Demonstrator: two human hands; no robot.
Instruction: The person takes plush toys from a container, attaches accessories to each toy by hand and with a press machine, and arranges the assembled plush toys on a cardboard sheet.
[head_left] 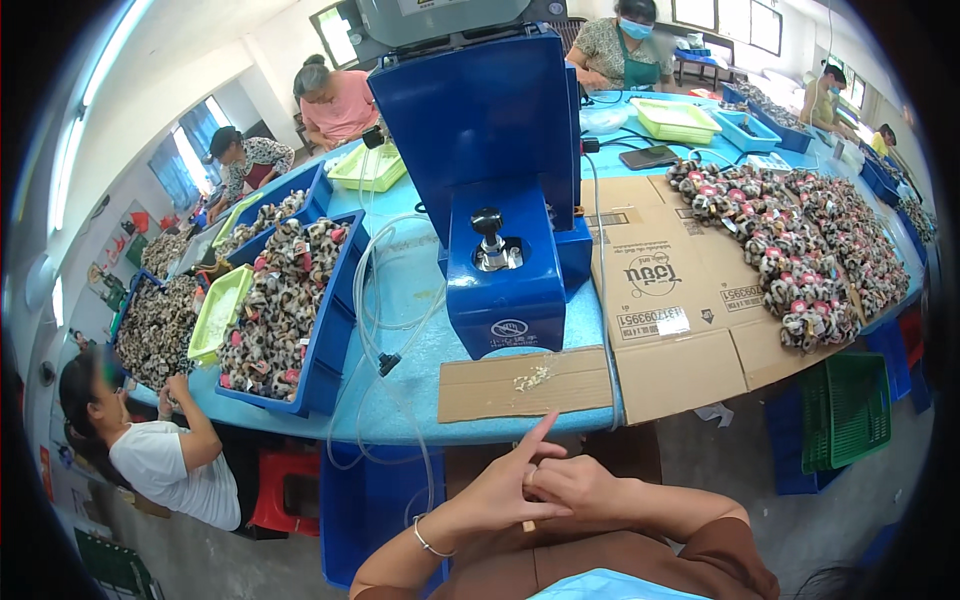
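Observation:
My left hand (pixel 496 487) and my right hand (pixel 582 487) meet close to my body, just below the table's near edge. The left index finger points up and away, while the thumb and other fingers close in toward the right hand. The right fingers are curled and pressed against the left hand. A small tan piece (pixel 528 525) shows beneath the joined hands; its kind is unclear, and the fingers hide what else is between them. Beyond them, a blue machine (pixel 508 290) with a black knob stands over a cardboard strip (pixel 480 390) scattered with pale crumbs (pixel 535 378).
Fluffy grey-brown bundles (pixel 770 235) with pink parts lie on a cardboard sheet (pixel 680 350) at right. More fill a blue crate (pixel 330 335) at left. Clear tubes (pixel 362 300) hang beside the machine. Green baskets (pixel 845 410) stand at lower right. Several people work around the blue table (pixel 400 400).

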